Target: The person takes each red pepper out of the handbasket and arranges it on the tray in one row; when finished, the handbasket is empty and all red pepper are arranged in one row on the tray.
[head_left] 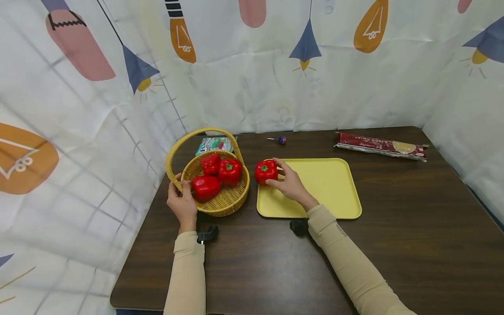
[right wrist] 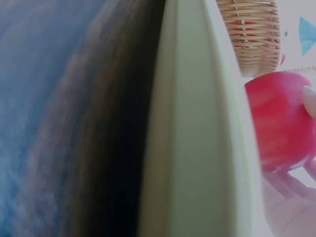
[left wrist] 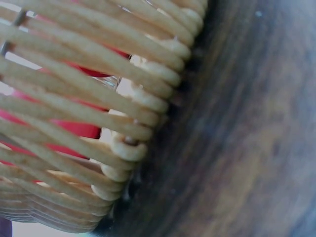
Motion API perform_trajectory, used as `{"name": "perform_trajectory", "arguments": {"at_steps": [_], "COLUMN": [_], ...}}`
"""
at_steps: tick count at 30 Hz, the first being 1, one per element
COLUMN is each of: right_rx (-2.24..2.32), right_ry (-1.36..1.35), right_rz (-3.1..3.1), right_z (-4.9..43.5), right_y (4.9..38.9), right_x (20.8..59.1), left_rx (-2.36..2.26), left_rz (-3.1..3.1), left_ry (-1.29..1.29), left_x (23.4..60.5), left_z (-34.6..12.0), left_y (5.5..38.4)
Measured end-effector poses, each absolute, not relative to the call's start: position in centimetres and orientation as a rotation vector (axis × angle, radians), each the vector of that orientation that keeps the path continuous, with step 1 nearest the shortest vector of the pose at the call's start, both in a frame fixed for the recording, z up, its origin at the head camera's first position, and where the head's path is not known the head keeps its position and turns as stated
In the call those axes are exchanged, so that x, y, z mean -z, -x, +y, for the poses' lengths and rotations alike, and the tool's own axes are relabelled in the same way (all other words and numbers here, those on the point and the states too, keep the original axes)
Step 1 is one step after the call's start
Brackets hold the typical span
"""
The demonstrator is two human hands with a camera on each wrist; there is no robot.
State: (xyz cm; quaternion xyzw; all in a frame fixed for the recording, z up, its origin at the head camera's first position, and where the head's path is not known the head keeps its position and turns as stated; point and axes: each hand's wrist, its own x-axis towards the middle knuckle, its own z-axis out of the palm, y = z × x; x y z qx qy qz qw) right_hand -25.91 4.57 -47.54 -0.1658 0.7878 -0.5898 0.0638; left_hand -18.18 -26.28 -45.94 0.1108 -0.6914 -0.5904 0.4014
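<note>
My left hand (head_left: pixel 183 205) grips the yellow wicker basket (head_left: pixel 227 202) on its left side, at the rim by the foot of the tall handle. Inside the basket lie three red bell peppers (head_left: pixel 230 171). With fingers and thumb around it, my right hand (head_left: pixel 291 183) holds another red bell pepper (head_left: pixel 264 173) at the left end of the yellow tray (head_left: pixel 327 188). The right wrist view shows this pepper (right wrist: pixel 279 123) beyond the tray's rim (right wrist: pixel 197 123), thumb on its side. Woven strands of the basket (left wrist: pixel 160 89) fill much of the left wrist view; the left hand is hidden there.
Behind the basket lies a green and white packet (head_left: pixel 214 144). A small purple-wrapped lollipop (head_left: pixel 281 140) is near the back edge of the dark wooden table (head_left: pixel 252 267). At the back right lies a long dark red package (head_left: pixel 379 146). Printed curtains hang behind and beside the table.
</note>
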Motion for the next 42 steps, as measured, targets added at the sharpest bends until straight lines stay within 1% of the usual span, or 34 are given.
{"name": "perform_trajectory", "arguments": {"at_steps": [7, 13, 24, 30, 33, 39, 42], "right_rx": [1.778, 1.757, 1.828, 1.991, 2.021, 2.015, 2.002], "right_ry": [0.439, 0.451, 0.541, 0.596, 0.665, 0.776, 0.785], "right_rz": [2.301, 2.321, 2.592, 2.655, 2.628, 2.512, 2.489], "right_z": [4.8, 5.3, 6.5, 5.2, 4.0, 1.1, -0.7], "right_y": [26.0, 25.8, 24.3, 22.8, 22.1, 21.4, 21.4], "right_x": [47.3, 47.0, 43.6, 41.9, 41.6, 42.1, 42.5], "left_rx": [1.492, 1.491, 1.476, 1.48, 1.471, 1.456, 1.415], "left_rz": [-1.751, -1.753, -1.755, -1.755, -1.758, -1.75, -1.743], "left_ry": [-0.282, -0.278, -0.271, -0.268, -0.268, -0.278, -0.304], "left_x": [45.9, 45.9, 45.9, 45.8, 45.7, 45.9, 46.9], "left_z": [-26.2, -26.1, -26.2, -26.1, -26.0, -26.1, -26.7], "left_y": [18.2, 18.2, 18.2, 18.2, 18.1, 18.3, 19.0]}}
